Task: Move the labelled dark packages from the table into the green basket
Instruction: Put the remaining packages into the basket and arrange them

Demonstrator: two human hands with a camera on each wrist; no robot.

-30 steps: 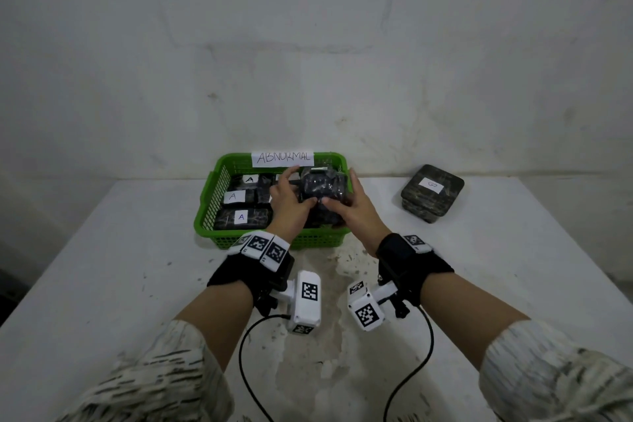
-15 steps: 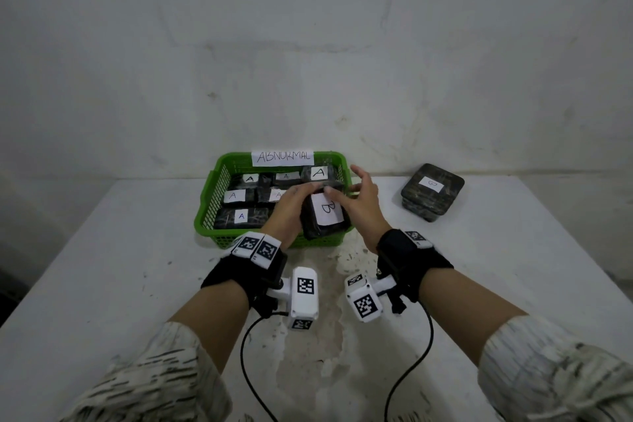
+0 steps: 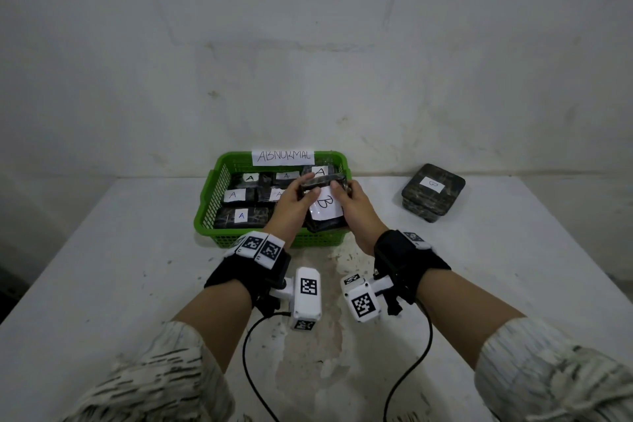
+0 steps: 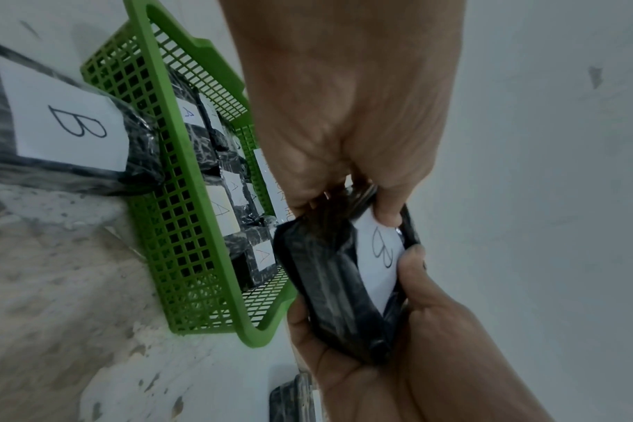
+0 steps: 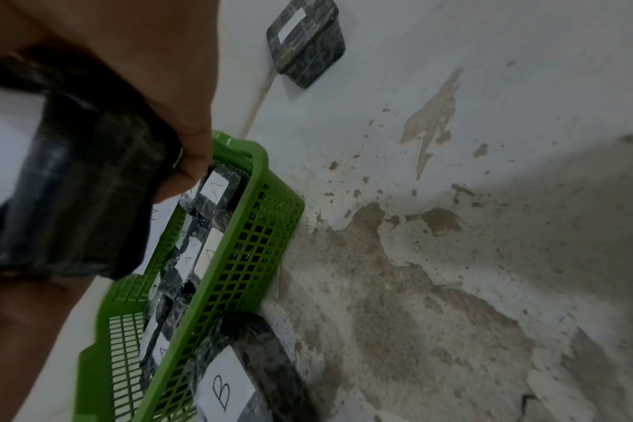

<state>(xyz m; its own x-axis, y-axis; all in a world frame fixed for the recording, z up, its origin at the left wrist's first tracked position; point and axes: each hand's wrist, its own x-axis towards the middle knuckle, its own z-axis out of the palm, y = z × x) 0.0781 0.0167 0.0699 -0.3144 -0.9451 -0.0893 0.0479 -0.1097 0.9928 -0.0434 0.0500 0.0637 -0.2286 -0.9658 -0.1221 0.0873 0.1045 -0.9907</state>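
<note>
Though glossy, dark package (image 3: 322,181) between both hands (image 3: 323,202).

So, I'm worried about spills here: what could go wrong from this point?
1. The basket looks nearly full of A packages, so the held package may perch on top and slide off.
2. The left hand and right hand grip it over glossy wrap, so it might slip.
3. Another B package sits against the basket's outer wall and could get knocked.
</note>
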